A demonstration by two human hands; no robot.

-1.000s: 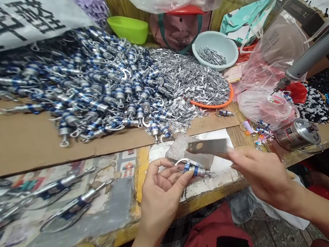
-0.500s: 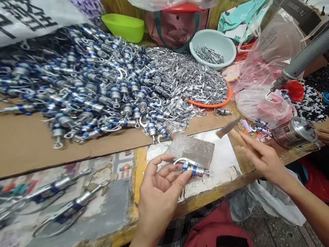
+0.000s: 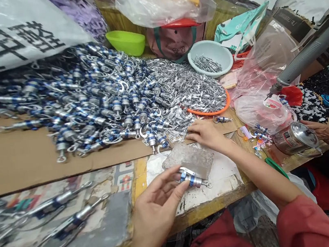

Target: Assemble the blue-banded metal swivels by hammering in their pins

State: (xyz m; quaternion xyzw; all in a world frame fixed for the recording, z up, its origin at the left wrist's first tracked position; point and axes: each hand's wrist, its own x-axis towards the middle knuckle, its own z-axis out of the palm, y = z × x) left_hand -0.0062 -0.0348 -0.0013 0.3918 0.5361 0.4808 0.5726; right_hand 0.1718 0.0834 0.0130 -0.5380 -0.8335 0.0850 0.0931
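Fitting point(image 3: 193, 179), blue and silver, sits between the thumb and fingertips of the left hand, its body sticking out to the right.

Far left: white bag point(image 3: 12, 35) with black print over the back of a big heap of similar fittings point(image 3: 102, 104), which lies on cardboard point(image 3: 18, 162). In front, more long fittings point(image 3: 73, 219), blurred, on the patterned bench. Green bowl point(image 3: 126, 43) behind the heap.

Left hand point(image 3: 155, 205) comes up from below, thumb and fingers pinching the fitting near its left end. Curved silver lever on top of it, small ring at the free right end, tipped slightly down. Fitting is held at the front edge of a flat grey block point(image 3: 188, 159), over white paper point(image 3: 225, 172); contact with the block cannot be told.

Behind the block, a pile of small metal plates point(image 3: 190, 86), orange rim on its right. Right hand point(image 3: 211, 135) reaches to the pile's near edge, past the block, fingers stretched left; cannot tell if they pinch anything.

Pale bowl point(image 3: 227, 58) with metal pins behind it. Further right: pink plastic bag point(image 3: 255, 110), metal cup point(image 3: 287, 141) with lid, grey power tool point(image 3: 309, 56) above, and another person's hand point(image 3: 323, 129) beside the cup.
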